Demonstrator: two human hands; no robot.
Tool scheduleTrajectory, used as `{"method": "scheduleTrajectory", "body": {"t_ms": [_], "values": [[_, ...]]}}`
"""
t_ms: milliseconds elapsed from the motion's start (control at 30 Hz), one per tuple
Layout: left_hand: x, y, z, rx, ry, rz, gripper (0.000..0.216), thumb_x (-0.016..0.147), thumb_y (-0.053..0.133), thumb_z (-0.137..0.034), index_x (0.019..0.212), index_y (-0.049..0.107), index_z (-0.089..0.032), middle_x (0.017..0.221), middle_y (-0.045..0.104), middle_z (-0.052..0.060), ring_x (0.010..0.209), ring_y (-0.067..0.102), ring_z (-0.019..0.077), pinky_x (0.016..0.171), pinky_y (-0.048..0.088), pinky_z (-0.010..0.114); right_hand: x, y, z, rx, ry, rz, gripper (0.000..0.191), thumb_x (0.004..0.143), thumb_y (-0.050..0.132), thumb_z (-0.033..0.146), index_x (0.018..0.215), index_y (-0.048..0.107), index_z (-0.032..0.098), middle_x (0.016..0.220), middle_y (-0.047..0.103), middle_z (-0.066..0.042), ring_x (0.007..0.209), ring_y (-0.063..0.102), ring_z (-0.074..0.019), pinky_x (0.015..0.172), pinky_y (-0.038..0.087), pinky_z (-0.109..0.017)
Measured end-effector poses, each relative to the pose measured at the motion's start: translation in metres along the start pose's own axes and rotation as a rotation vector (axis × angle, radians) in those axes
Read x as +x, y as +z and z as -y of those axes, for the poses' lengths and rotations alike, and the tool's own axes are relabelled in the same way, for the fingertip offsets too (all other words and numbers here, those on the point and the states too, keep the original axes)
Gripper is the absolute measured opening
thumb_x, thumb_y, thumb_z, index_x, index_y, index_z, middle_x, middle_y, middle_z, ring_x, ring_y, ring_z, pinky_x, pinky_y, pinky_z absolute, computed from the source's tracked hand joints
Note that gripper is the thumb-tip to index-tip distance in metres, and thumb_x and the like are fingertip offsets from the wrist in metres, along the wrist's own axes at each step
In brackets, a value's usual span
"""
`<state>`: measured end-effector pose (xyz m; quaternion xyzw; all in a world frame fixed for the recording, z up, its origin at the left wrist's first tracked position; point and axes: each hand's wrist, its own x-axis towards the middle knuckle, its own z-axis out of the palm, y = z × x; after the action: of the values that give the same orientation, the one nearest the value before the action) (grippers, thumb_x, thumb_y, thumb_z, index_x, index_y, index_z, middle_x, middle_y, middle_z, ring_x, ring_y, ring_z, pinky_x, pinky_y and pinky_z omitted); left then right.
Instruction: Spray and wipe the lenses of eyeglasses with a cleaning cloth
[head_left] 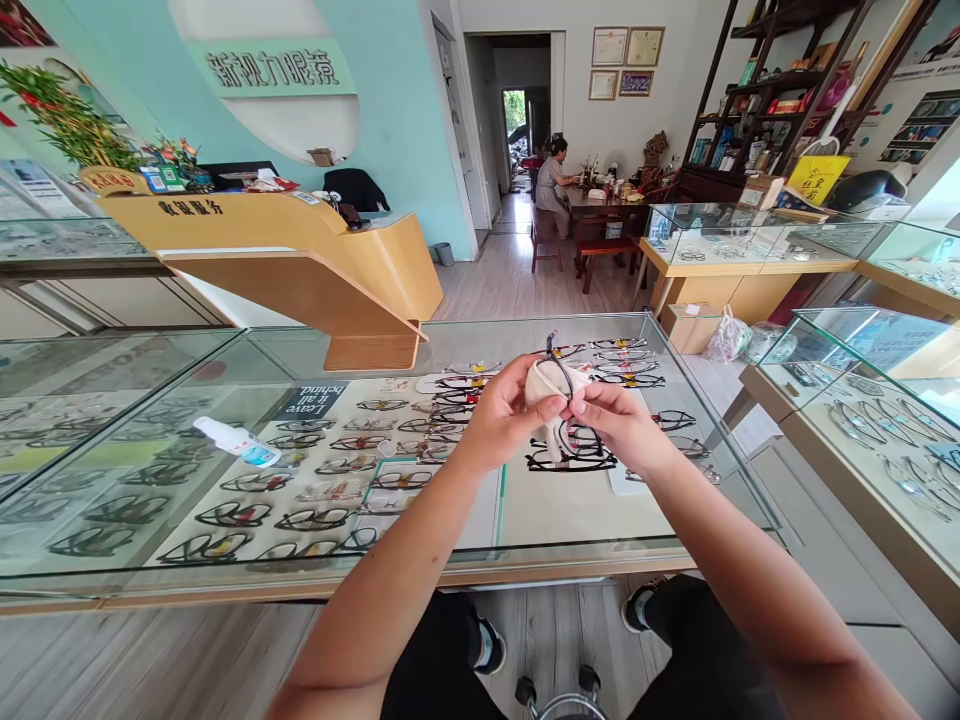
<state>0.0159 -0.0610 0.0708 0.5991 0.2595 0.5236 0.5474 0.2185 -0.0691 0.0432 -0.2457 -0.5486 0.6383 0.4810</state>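
From close beside it, the head view looks forward and down across the long, wood-edged, clear-glass display case (525,573).

Cloth (541,382): cream-white, looks plain. Eyeglass frame (551,346) at cloth: dark, somewhat bluish. Spray bottle (225,434): white, with light blue label (262,455). Printed card (311,401): dark grey-blue and white. Wall (401,120): turquoise. Front counter (409,265): honey-coloured wood tone. Floor (187,655): greyish, with wood-grain pattern. Trousers (442,665): plain black.
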Motion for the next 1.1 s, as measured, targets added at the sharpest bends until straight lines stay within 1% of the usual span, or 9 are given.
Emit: {"method": "scheduleTrajectory", "body": {"t_ms": [133, 333, 400, 500, 633, 767, 900, 1000, 1100], "values": [[-0.003, 0.007, 0.005, 0.011, 0.028, -0.049, 0.049, 0.074, 0.1, -0.05, 0.095, 0.068, -0.019, 0.076, 0.07, -0.001, 0.059, 0.059, 0.0121, 0.057, 0.049, 0.023, 0.001, 0.005, -0.002, -0.03, 0.017, 0.084, 0.037, 0.09, 0.089, 0.056, 0.096, 0.081, 0.02, 0.094, 0.074, -0.005, 0.084, 0.063, -0.017, 0.081, 0.054, -0.031], [-0.001, 0.0, 0.007, 0.126, 0.111, -0.165, 0.052, 0.093, 0.079, -0.065, 0.079, 0.067, -0.017, 0.067, 0.057, -0.001, 0.058, 0.047, 0.0102, 0.054, 0.04, 0.023, 0.001, 0.008, -0.001, -0.074, 0.0, 0.104, 0.041, 0.09, 0.087, 0.058, 0.091, 0.08, 0.018, 0.086, 0.07, -0.003, 0.077, 0.058, -0.0159, 0.074, 0.048, -0.03], [0.001, -0.004, 0.007, 0.098, 0.061, -0.099, 0.053, 0.093, 0.078, -0.067, 0.081, 0.068, -0.017, 0.07, 0.059, 0.0, 0.059, 0.05, 0.011, 0.055, 0.042, 0.023, 0.0, 0.005, 0.0, -0.052, -0.011, 0.052, 0.038, 0.089, 0.089, 0.056, 0.09, 0.08, 0.019, 0.089, 0.072, -0.003, 0.08, 0.06, -0.0164, 0.078, 0.049, -0.03], [0.003, -0.006, 0.006, 0.027, 0.003, -0.005, 0.048, 0.086, 0.089, -0.06, 0.102, 0.071, -0.018, 0.083, 0.069, 0.002, 0.067, 0.06, 0.0131, 0.062, 0.05, 0.024, 0.0, 0.0, 0.001, -0.005, -0.015, -0.022, 0.036, 0.086, 0.092, 0.055, 0.089, 0.08, 0.021, 0.091, 0.075, -0.003, 0.082, 0.063, -0.0166, 0.08, 0.051, -0.03], [0.002, 0.0, 0.006, -0.026, -0.03, 0.003, 0.058, 0.072, 0.101, -0.048, 0.111, 0.069, -0.019, 0.089, 0.074, 0.002, 0.069, 0.067, 0.0149, 0.064, 0.056, 0.025, 0.001, 0.003, -0.002, 0.05, 0.017, 0.016, 0.034, 0.087, 0.092, 0.053, 0.094, 0.081, 0.022, 0.09, 0.073, -0.002, 0.084, 0.065, -0.0168, 0.079, 0.053, -0.029], [-0.003, 0.005, 0.007, 0.059, -0.011, -0.096, 0.047, 0.083, 0.092, -0.058, 0.09, 0.067, -0.018, 0.07, 0.065, -0.003, 0.052, 0.055, 0.0102, 0.051, 0.047, 0.022, 0.002, 0.012, -0.007, 0.035, 0.049, 0.107, 0.04, 0.09, 0.088, 0.058, 0.094, 0.079, 0.02, 0.092, 0.073, -0.003, 0.082, 0.065, -0.0164, 0.08, 0.056, -0.031], [-0.003, 0.003, 0.014, 0.146, 0.066, -0.24, 0.058, 0.091, 0.079, -0.07, 0.073, 0.062, -0.018, 0.062, 0.054, -0.003, 0.052, 0.047, 0.0091, 0.05, 0.04, 0.022, 0.002, 0.015, -0.011, -0.028, 0.036, 0.124, 0.045, 0.089, 0.086, 0.062, 0.095, 0.078, 0.019, 0.09, 0.072, -0.004, 0.085, 0.064, -0.0174, 0.084, 0.056, -0.032], [0.002, 0.001, 0.02, 0.032, 0.008, -0.237, 0.06, 0.091, 0.075, -0.076, 0.075, 0.063, -0.019, 0.063, 0.056, -0.002, 0.053, 0.05, 0.0115, 0.05, 0.041, 0.025, 0.0, 0.011, -0.01, -0.029, 0.007, 0.073, 0.039, 0.09, 0.087, 0.058, 0.093, 0.077, 0.02, 0.091, 0.071, -0.004, 0.086, 0.063, -0.0176, 0.085, 0.055, -0.032], [0.01, -0.004, 0.02, -0.106, -0.001, -0.293, 0.061, 0.084, 0.078, -0.08, 0.086, 0.069, -0.02, 0.066, 0.06, -0.002, 0.055, 0.055, 0.0142, 0.054, 0.047, 0.028, -0.001, 0.006, 0.0, 0.023, -0.057, 0.002, 0.036, 0.089, 0.088, 0.055, 0.086, 0.075, 0.022, 0.112, 0.071, -0.006, 0.096, 0.066, -0.019, 0.09, 0.056, -0.032]]}}
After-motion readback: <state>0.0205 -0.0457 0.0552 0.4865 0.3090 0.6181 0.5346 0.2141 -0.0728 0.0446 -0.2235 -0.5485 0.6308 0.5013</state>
